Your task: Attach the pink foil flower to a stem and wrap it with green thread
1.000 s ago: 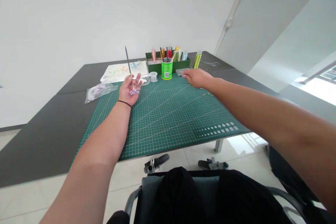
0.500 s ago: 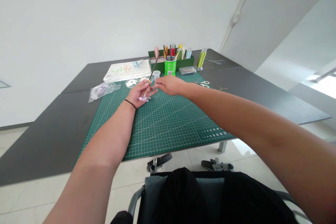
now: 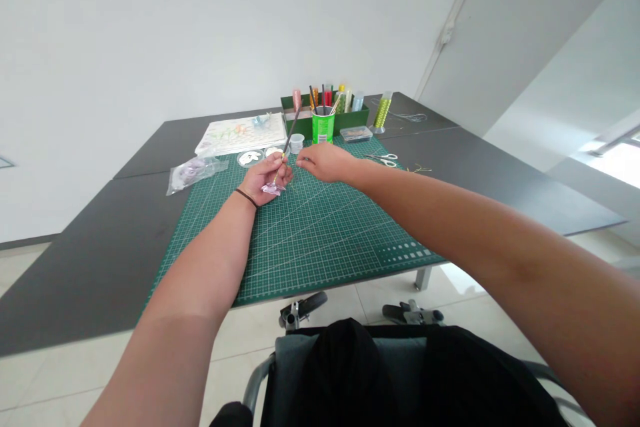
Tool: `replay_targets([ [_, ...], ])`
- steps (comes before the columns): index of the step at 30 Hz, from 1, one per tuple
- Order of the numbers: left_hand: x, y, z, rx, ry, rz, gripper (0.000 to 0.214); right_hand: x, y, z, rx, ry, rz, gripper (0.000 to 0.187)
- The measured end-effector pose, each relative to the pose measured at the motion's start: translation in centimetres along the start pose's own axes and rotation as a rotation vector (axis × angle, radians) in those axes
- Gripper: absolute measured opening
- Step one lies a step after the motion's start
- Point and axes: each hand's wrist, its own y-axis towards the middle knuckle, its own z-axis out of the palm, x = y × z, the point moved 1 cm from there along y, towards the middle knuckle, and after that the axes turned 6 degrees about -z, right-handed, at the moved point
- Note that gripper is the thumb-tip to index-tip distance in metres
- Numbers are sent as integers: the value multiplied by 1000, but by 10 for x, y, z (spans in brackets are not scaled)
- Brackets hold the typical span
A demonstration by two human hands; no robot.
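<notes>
My left hand (image 3: pixel 265 177) is closed round a thin dark stick (image 3: pixel 291 130) that slants up and away, with a small pale purple flower-like piece (image 3: pixel 273 189) at its lower end. My right hand (image 3: pixel 325 161) hovers just to the right of it over the green cutting mat (image 3: pixel 320 227), fingers pinched together near the stick. What the right fingers hold is too small to make out. A dark band circles my left wrist.
At the mat's far edge stand a green cup of pens (image 3: pixel 323 127), a green organiser box with bottles (image 3: pixel 350 117), a small white jar (image 3: pixel 297 142), a clear case (image 3: pixel 356 134) and a yellow-green spool (image 3: pixel 382 111). Scissors (image 3: pixel 384 159) lie right; a plastic bag (image 3: pixel 193 172), round dishes (image 3: pixel 251 158) and a printed sheet (image 3: pixel 240 133) lie left.
My right hand came back from the clear case at the far right to just beside my left hand. The stick tilted from upright to slanting right, and my left fingers closed on it.
</notes>
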Motion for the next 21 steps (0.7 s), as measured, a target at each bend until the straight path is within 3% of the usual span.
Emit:
replay_targets([
  [8, -10, -3, -5, -117, -218, 173, 25, -21, -20, 8, 59, 49, 88, 30],
  [16, -24, -2, -19, -308, -453, 417, 41, -79, -56, 3, 26, 151, 189, 31],
  [21, -28, 1, -33, -426, -496, 479, 35, -115, -85, -11, 14, 186, 328, 25],
])
